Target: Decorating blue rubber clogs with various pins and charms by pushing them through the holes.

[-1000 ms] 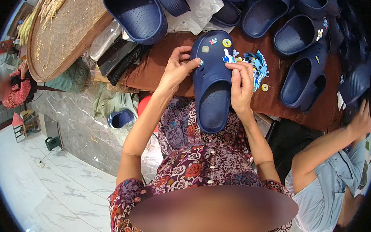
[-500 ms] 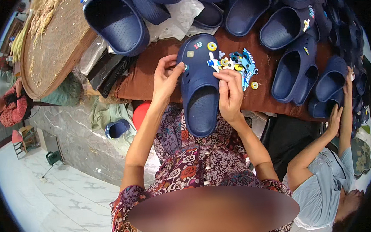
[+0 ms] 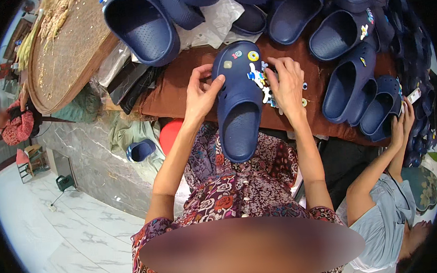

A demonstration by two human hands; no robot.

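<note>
A navy blue clog rests before me, toe pointing away and heel opening toward me. Its upper carries small charms: a yellow ring charm, a pale square one and a white-and-blue figure near the right side. My left hand grips the clog's left side, thumb over the edge of the upper. To the right, my right hand is off the clog, over the heap of colourful charms, thumb apart from its bent fingers. The hand hides much of that heap; whether it touches a charm is unclear.
More navy clogs lie along the far side and right of the brown-covered table. A co-worker's hands are at a clog on the right. A round woven tray stands far left; a single clog lies on cloth below.
My right hand has let go of the clog's right side and moved right, over the charms. My left hand keeps its hold. The co-worker's hands have shifted, and the clog near them has turned.
</note>
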